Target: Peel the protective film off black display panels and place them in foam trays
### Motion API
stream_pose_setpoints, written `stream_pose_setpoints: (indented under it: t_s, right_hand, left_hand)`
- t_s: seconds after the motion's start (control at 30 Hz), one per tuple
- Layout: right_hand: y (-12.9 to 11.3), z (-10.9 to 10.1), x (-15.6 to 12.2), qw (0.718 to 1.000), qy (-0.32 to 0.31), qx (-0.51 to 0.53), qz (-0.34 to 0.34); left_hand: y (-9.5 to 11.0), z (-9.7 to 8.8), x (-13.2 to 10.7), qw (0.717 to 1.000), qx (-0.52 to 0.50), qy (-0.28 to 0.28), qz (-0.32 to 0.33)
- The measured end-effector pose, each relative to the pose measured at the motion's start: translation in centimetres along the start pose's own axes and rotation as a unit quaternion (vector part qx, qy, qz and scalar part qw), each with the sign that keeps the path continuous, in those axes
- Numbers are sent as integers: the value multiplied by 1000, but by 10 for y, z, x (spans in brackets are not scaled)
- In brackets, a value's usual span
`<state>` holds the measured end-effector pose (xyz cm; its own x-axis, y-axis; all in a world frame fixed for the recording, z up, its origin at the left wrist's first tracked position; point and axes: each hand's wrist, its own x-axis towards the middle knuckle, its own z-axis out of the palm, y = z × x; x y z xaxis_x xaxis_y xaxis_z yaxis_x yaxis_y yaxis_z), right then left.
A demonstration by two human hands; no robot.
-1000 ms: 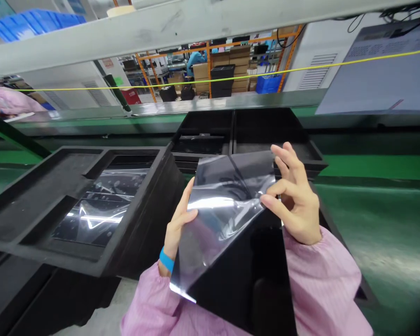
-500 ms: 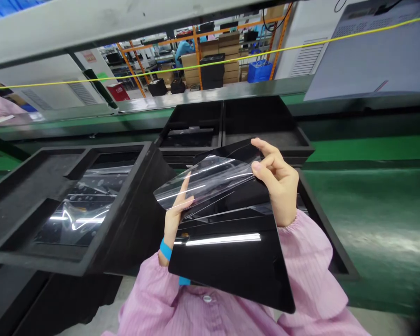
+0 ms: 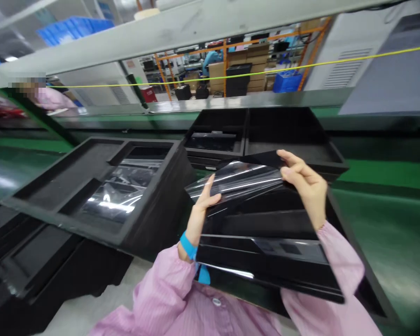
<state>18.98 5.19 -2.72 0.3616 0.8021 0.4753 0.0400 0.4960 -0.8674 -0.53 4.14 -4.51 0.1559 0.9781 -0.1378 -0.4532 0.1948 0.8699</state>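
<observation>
A glossy black glass panel (image 3: 252,261) is held up, tilted, in front of my chest. Clear plastic film (image 3: 245,179) lies loosely across its upper part, and one end sticks out past the left edge. My left hand (image 3: 201,210) grips the panel's left side, thumb over the front by the film; its other fingers are partly hidden behind. At the upper right corner, my right hand (image 3: 306,186) pinches the film's end and the panel's edge between thumb and fingers. A blue band (image 3: 188,246) circles my left wrist.
To the left stands a black foam tray (image 3: 140,205) with film-covered panels (image 3: 122,186) in one compartment. Another two-compartment black tray (image 3: 297,135) sits behind the panel, on a green bench (image 3: 388,224). More black trays (image 3: 56,270) are at lower left. A person's pink sleeve (image 3: 54,99) shows far left.
The view has turned left, so the trays and my hands appear farther right. The panel has tilted, and its reflections have shifted downward. Both hands keep their hold.
</observation>
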Motion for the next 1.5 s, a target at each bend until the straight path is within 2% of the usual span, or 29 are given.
stream_pose_setpoints:
  t_s: [0.2, 0.5, 0.63, 0.73, 0.87, 0.97, 1.13, 1.5]
  right_hand:
    - [20, -7, 14, 1000, -18, 19, 3]
    - [10, -3, 12, 999, -35, -5, -33]
    - [5, 7, 1, 996, -4, -14, -82]
    - [0, 21, -14, 992, 32, -41, -117]
    - [-3, 33, -29, 988, 28, -86, -128]
    - [-3, 35, -32, 986, 23, -104, -128]
    - [-4, 34, -31, 984, 21, -118, -128]
    - [-7, 32, -31, 985, 21, -120, -121]
  left_hand:
    - [17, 19, -24, 997, -51, 1, 53]
    - [18, 13, -27, 995, -73, -33, 61]
    - [6, -6, -9, 998, -16, -11, 53]
    - [-14, -25, 7, 1000, 2, -23, 13]
    - [-41, -39, 18, 999, 0, -38, -32]
    - [-49, -41, 19, 998, 1, -40, -55]
    - [-48, -38, 20, 996, 1, -37, -80]
    - [-47, -32, 14, 994, -63, -28, -84]
